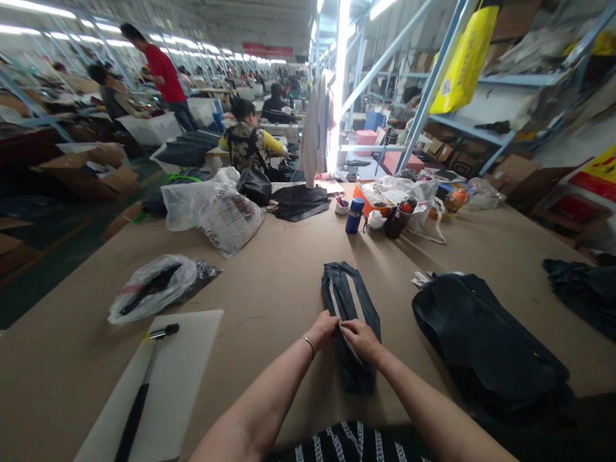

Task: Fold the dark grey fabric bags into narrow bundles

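Note:
A long, dark folded fabric piece (353,289) with pale strips along it lies on the table in front of me. My left hand (324,330) is closed over its left side, fingertips pinched at one pale strip. Right beside it, my right hand (362,339) also pinches there, the two sets of fingertips nearly touching. Exactly which layer each hand grips is too small to make out. To the right lies a larger dark fabric item (486,340) with a zipper, apart from both hands.
On the left, a hammer (139,398) rests on a white board (197,359), near an open plastic bag (154,289). Farther back stand a blue flask (354,216), a dark bottle (400,218) and an orange bin (368,204). Other people sit or stand beyond the table (269,282).

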`<state>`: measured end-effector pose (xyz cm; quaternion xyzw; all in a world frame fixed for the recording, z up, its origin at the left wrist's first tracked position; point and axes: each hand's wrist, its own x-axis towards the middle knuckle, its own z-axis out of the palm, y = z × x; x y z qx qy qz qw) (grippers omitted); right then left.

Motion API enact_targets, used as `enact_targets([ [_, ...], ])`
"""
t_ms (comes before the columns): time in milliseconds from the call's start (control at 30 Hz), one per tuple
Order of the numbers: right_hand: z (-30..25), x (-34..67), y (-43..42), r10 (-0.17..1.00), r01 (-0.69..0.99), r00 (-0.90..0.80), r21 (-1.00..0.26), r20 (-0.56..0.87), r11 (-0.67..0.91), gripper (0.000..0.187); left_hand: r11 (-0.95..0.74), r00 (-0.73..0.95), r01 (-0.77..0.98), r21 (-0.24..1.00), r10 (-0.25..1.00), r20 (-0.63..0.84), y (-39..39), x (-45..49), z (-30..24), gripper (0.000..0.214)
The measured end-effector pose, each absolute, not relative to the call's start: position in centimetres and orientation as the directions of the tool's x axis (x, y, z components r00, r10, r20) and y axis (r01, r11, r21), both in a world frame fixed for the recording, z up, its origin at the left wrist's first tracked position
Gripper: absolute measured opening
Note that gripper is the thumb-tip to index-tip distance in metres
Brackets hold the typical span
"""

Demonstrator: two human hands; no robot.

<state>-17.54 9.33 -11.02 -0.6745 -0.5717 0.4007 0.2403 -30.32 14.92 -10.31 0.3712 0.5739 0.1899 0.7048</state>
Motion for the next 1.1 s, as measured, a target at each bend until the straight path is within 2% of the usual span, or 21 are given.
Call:
enact_targets([
  [133,-10.7,-16.7,10.5,0.958,0.609,0.162,-0.74,-0.238,-0.287,0.052,0.682,0.33,0.064,0.729,0.675,-0.66,14.6,-30.9,-9.7,0.023],
  [300,-8.8,-18.9,11.1,0.98,0.663,0.019,-0.731,-0.197,-0.16,0.061,0.64,0.325,0.028,0.768,0.721,-0.612,14.1,-32.0,-7.7,0.041],
  [433,-6.5,-21.6,11.1,0.966,0.66,-0.114,-0.745,-0.231,-0.1,0.049,0.521,0.243,0.104,0.847,0.813,-0.529,13.9,-33.5,-5.8,0.044],
  [567,-2.7,-22.4,11.6,0.919,0.534,-0.294,-0.843,-0.264,-0.071,0.032,0.388,0.213,0.173,0.905,0.883,-0.419,13.1,-35.5,-2.9,0.04],
  [700,0.6,-21.7,12.4,0.833,0.241,-0.517,-0.967,-0.197,-0.079,0.031,0.232,0.277,0.186,0.955,0.92,-0.278,11.6,-36.8,1.3,0.039],
  [767,1.5,-21.2,12.8,0.807,0.116,-0.557,-0.98,-0.197,-0.16,0.034,0.212,0.324,0.119,0.97,0.915,-0.24,11.0,-36.9,3.3,0.039],
  [833,2.1,-20.8,13.2,0.805,0.015,-0.557,-0.971,-0.205,-0.237,0.034,0.256,0.32,-0.019,0.966,0.917,-0.237,10.8,-36.7,5.0,0.034],
  [967,2.8,-20.2,13.3,0.834,-0.112,-0.534,-0.966,-0.139,-0.233,0.03,0.331,0.222,-0.302,0.894,0.937,-0.271,10.7,-35.8,7.2,0.038],
  [1033,2.4,-19.6,13.2,0.867,-0.099,-0.48,-0.973,-0.135,-0.207,0.028,0.402,0.298,-0.384,0.831,0.906,-0.301,10.1,-35.2,8.1,0.042],
  [1100,1.2,-18.4,13.4,0.914,-0.015,-0.369,-0.983,-0.166,-0.185,0.023,0.514,0.489,-0.391,0.763,0.819,-0.301,8.7,-34.4,9.0,0.044],
])
